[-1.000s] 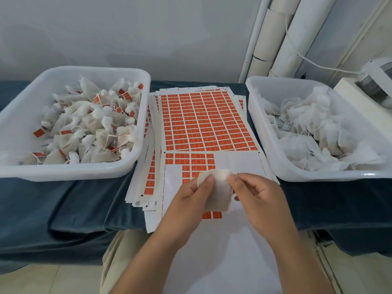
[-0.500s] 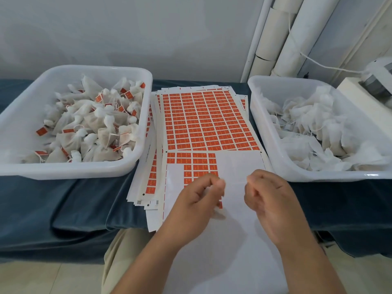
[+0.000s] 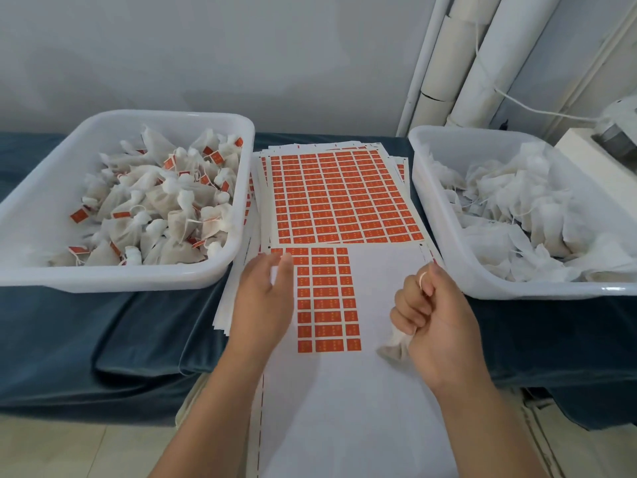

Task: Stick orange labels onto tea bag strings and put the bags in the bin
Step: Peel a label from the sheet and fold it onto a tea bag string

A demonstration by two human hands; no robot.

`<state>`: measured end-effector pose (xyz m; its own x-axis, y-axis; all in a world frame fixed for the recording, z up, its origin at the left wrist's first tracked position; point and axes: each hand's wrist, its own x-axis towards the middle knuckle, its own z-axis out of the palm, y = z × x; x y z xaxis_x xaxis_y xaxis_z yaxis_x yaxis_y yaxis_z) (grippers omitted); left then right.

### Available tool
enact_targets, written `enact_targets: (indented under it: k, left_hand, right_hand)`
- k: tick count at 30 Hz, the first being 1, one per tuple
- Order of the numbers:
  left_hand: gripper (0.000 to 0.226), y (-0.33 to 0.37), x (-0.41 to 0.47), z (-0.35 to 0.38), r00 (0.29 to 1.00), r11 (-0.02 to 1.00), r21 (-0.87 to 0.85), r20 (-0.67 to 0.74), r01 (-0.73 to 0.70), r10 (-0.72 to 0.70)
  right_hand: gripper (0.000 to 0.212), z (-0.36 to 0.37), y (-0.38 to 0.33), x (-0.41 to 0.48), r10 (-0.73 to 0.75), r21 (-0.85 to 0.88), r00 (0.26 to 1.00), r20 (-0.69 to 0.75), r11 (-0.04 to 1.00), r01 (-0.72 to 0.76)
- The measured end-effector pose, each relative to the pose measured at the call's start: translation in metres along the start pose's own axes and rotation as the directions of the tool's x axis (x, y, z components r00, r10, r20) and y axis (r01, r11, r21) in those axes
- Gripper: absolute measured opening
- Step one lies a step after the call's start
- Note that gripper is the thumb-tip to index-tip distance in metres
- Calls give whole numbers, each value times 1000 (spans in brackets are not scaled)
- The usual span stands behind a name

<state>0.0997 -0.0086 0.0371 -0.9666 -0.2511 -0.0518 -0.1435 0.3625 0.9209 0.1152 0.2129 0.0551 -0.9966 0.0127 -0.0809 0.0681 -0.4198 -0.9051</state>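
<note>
Nearest to the person lies the partly used label sheet (image 3: 344, 408), mostly bare white backing. Above it the right hand (image 3: 437, 319) is closed as a fist around a tea bag (image 3: 393, 348), of which only the lower corner shows under the hand. The string (image 3: 423, 278) seems to be looped over the tip of the index finger. The left hand (image 3: 262, 301) is over the left edge of the sheet, its fingertips (image 3: 265, 262) at the top corner of the block of remaining orange labels (image 3: 325, 298). I cannot tell if they already pinch a label or only touch it.

Behind is a full label sheet (image 3: 341, 198) on a stack of sheets. The left bin (image 3: 103, 277) holds the labelled bags (image 3: 165, 208), and the right bin (image 3: 517, 291) holds plain bags (image 3: 517, 208). Both stand on a blue cloth (image 3: 103, 322) over the tabletop.

The next step is probably to peel one label. No hand presses the sheet down, so it may lift together with the label. A small label can also fold on itself or stick to the fingers. The thin string could slip off the finger before the label closes around it.
</note>
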Motion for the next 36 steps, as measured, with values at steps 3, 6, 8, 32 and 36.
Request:
enact_targets:
  k: [3, 6, 8, 32, 36]
  left_hand:
    - [40, 3, 7, -6, 994, 989, -115, -43, 95, -100]
    - [36, 4, 13, -11, 970, 943, -256, -59, 215, -237]
    - [35, 3, 15, -14, 966, 929, -298, -73, 217, -249]
    - [9, 6, -13, -13, 997, 994, -104, -72, 14, -21]
    - [13, 15, -20, -20, 999, 990, -133, 4, 47, -47]
  right_hand:
    - [50, -3, 15, 12, 89, -108, 991, -103, 989, -100]
    - [54, -6, 25, 22, 177, -49, 976, -129, 982, -185]
    - [54, -7, 27, 28, 207, -27, 971, -117, 977, -211]
    - [17, 43, 18, 14, -56, -578, 992, 114, 808, 112]
    - [21, 63, 18, 17, -231, -779, 948, 218, 544, 312]
